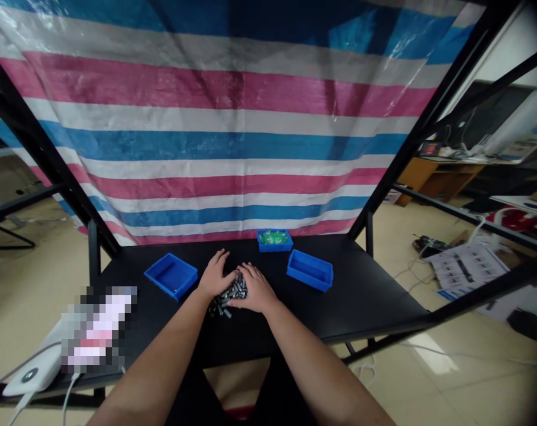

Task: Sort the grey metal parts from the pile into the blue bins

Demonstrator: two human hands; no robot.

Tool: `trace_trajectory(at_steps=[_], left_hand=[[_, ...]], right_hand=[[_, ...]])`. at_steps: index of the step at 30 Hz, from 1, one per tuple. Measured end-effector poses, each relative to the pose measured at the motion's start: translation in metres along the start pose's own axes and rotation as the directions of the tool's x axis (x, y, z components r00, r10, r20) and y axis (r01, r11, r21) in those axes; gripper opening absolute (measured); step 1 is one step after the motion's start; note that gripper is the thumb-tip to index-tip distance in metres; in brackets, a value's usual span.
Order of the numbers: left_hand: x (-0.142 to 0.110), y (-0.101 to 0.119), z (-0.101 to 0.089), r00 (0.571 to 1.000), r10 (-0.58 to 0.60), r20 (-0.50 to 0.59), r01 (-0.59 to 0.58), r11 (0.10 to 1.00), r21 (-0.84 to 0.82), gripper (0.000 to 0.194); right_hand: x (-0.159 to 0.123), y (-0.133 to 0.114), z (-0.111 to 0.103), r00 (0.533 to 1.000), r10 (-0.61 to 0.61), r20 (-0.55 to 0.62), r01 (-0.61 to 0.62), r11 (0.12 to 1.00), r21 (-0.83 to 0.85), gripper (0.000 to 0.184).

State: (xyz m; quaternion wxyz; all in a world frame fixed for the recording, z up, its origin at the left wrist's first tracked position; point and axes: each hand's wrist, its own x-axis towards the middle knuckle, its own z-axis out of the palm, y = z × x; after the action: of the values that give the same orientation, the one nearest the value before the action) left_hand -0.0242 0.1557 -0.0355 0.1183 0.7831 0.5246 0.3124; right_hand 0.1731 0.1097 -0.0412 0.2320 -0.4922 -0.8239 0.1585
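A heap of small grey and dark cylindrical metal-looking pieces (235, 289) lies on the black table between my two hands. On its left side my left hand (215, 275) rests with the fingers stretched forward and the thumb toward the heap. My right hand (256, 289) curves around the right side, fingers apart and thumb near the front of the pieces. Both hands touch the edges of the heap, and neither is closed on a piece. Just left of my left hand stands a blue tray (173, 273). Another blue tray (310, 270) is to the right of my right hand.
A small blue bin (275, 241) with green pieces stands at the back. At the left table edge lie a blurred-out phone-like device (100, 331) and a white device with cables (39, 367). Black frame posts (368, 242) and a striped sheet (241, 142) bound the black table (357, 307).
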Motion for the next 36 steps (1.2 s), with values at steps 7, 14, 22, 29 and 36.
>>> trace_trajectory(at_steps=[7, 14, 22, 29, 36], left_hand=[[0.024, -0.007, 0.004, 0.961, -0.044, 0.274, 0.011, 0.993, 0.119, 0.069], [-0.012, -0.003, -0.016, 0.92, 0.174, 0.35, -0.175, 0.984, -0.03, 0.062], [-0.048, 0.005, -0.028, 0.934, 0.197, 0.299, -0.209, 0.978, 0.006, 0.08], [-0.083, 0.016, -0.024, 0.965, 0.136, 0.223, -0.173, 0.973, 0.154, 0.097], [-0.081, 0.014, -0.01, 0.984, 0.112, 0.139, -0.137, 0.973, 0.188, 0.109]], right_hand=[[0.003, 0.003, 0.003, 0.999, -0.04, 0.007, 0.04, 0.999, -0.021, 0.118], [0.002, 0.003, 0.002, 0.997, -0.076, -0.012, 0.076, 0.997, -0.019, 0.105], [-0.005, 0.001, -0.003, 0.992, -0.126, 0.027, 0.125, 0.992, 0.027, 0.11], [0.004, -0.002, -0.003, 0.992, -0.114, 0.06, 0.113, 0.993, 0.019, 0.091], [0.007, -0.002, -0.004, 0.985, -0.172, 0.008, 0.17, 0.979, 0.114, 0.063]])
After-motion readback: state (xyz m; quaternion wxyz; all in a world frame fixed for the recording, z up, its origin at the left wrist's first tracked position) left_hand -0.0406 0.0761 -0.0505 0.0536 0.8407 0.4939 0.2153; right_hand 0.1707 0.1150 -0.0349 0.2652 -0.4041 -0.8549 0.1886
